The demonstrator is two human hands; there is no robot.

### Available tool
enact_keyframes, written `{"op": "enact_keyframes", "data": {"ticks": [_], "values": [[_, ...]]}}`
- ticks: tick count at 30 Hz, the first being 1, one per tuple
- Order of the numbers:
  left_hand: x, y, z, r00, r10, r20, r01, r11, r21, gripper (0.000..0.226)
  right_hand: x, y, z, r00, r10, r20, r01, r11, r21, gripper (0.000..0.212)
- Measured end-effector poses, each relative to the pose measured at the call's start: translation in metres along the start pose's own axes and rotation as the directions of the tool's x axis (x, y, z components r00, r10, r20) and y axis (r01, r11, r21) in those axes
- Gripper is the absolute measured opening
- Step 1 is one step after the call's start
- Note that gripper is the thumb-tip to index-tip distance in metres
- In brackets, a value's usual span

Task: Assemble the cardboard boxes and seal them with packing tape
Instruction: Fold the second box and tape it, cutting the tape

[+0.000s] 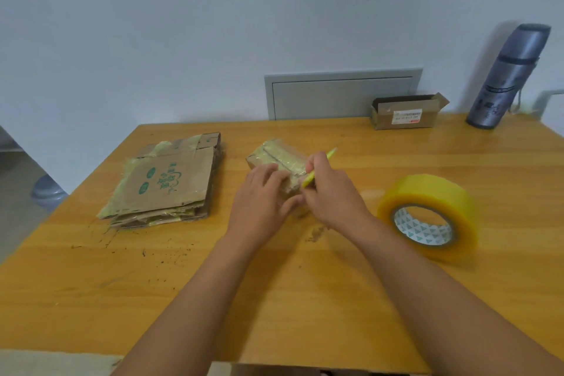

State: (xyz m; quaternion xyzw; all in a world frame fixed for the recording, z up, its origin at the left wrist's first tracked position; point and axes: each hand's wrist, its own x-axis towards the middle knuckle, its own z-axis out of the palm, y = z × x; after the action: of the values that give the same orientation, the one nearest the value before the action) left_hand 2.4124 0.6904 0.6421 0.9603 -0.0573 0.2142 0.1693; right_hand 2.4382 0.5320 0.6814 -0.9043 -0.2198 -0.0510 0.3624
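At the middle of a yellow wooden desk [305, 299], both forearms reach forward: the left hand [265, 195] curls over the near end of a small tape-wrapped cardboard box [279, 156], while the right hand [328, 189] grips a slim yellow cutter [320, 166] against it. A roll of yellowish packing tape [427, 217] lies to the right, flattened cardboard boxes [171, 183] to the left.

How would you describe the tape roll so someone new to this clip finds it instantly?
Start from the wooden table and look to its right side, just right of the person's right hand. The tape roll rests there tilted, its hole facing the camera. It is the only round, translucent yellow thing, with a white patterned core; everything nearby is flat brown cardboard.
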Motion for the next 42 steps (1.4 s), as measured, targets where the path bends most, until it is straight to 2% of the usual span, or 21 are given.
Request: {"op": "enact_keyframes", "data": {"ticks": [2, 4, 6, 8, 11, 14, 18, 22, 26, 34, 42], "values": [[0.011, 0.004, 0.002, 0.998, 0.046, 0.033, -0.047, 0.998, 0.041, 0.048, -0.006, -0.006, -0.024, 0.998, -0.061, 0.028, 0.065, 0.983, -0.170, 0.025], [0.020, 0.013, 0.000, 0.995, 0.083, 0.053, -0.087, 0.993, 0.075, 0.036, -0.013, -0.007, -0.049, 0.996, -0.090, -0.007, 0.083, 0.943, -0.322, 0.026], [0.025, 0.021, -0.009, 0.996, 0.066, 0.067, -0.072, 0.994, 0.083, 0.029, -0.021, -0.002, -0.073, 0.994, -0.084, -0.070, 0.038, 0.867, -0.497, 0.029], [0.025, 0.022, -0.017, 0.995, 0.026, 0.094, -0.036, 0.993, 0.109, 0.034, -0.029, 0.011, -0.095, 0.992, 0.006, -0.128, -0.085, 0.781, -0.619, 0.035], [0.014, 0.016, -0.023, 0.989, -0.009, 0.145, -0.008, 0.993, 0.116, 0.044, -0.041, 0.029, -0.114, 0.945, 0.281, -0.169, -0.326, 0.754, -0.570, 0.045], [0.001, 0.016, -0.022, 0.988, -0.038, 0.151, 0.031, 0.998, 0.050, 0.047, -0.047, 0.040, -0.115, 0.902, 0.411, -0.135, -0.421, 0.764, -0.489, 0.054], [-0.007, 0.021, -0.021, 0.983, -0.102, 0.155, 0.103, 0.995, 0.002, 0.035, -0.050, 0.043, -0.114, 0.908, 0.401, -0.123, -0.415, 0.815, -0.404, 0.076], [-0.010, 0.025, -0.018, 0.980, -0.137, 0.144, 0.135, 0.990, 0.025, 0.022, -0.053, 0.038, -0.113, 0.922, 0.379, -0.076, -0.374, 0.823, -0.427, 0.105], [-0.008, 0.036, -0.012, 0.992, -0.115, 0.043, 0.114, 0.993, 0.019, 0.005, -0.053, 0.031, -0.115, 0.926, 0.362, -0.109, -0.368, 0.794, -0.483, 0.102], [-0.005, 0.031, -0.009, 0.997, -0.057, 0.059, 0.057, 0.998, 0.015, 0.007, -0.043, 0.006, -0.110, 0.956, 0.264, -0.130, -0.290, 0.767, -0.572, 0.083], [0.001, 0.022, -0.004, 1.000, -0.017, 0.019, 0.015, 0.995, 0.103, 0.012, -0.035, -0.014, -0.121, 0.972, 0.186, -0.145, -0.235, 0.793, -0.561, 0.081]]}}
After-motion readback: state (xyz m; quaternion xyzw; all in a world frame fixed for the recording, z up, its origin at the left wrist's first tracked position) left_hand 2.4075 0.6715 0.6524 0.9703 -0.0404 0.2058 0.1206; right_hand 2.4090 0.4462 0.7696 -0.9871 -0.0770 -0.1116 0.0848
